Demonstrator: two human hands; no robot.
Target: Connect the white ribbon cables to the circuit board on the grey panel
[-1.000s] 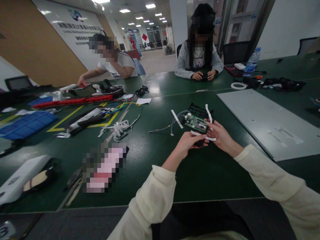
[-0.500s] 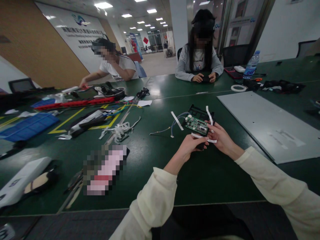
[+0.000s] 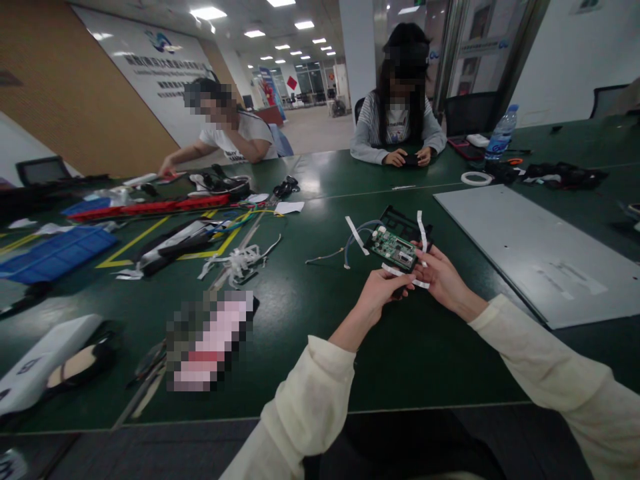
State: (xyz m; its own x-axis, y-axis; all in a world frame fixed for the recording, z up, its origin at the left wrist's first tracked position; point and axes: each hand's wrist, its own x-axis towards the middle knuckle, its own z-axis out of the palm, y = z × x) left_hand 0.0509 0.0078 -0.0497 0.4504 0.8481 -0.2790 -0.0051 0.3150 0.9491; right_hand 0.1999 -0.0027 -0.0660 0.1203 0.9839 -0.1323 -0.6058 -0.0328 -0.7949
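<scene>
Both hands close on one small assembly just above the green table (image 3: 310, 313). The left hand (image 3: 381, 292) pinches its near edge from below, thumb and fingers shut on the dark base, which steadies the piece. The right hand (image 3: 440, 277) wraps the right side, fingers curled around the edge and, as far as the small view lets me judge, also pressing a white strip (image 3: 400, 273) that runs across the near end. Held this way, the green circuit board (image 3: 393, 245) faces up toward the camera, seated in a black tray (image 3: 400, 223) that sticks out behind it. Another white strip (image 3: 423, 230) stands up at the right edge, and a third (image 3: 356, 235) hangs off the left with thin wires (image 3: 330, 255) trailing down to the tabletop, free of either hand. To the right lies a large grey panel (image 3: 530, 247), well apart. To the left sits a tangle of white scraps (image 3: 235, 260). Across the table two other people sit with their hands on their own things.
</scene>
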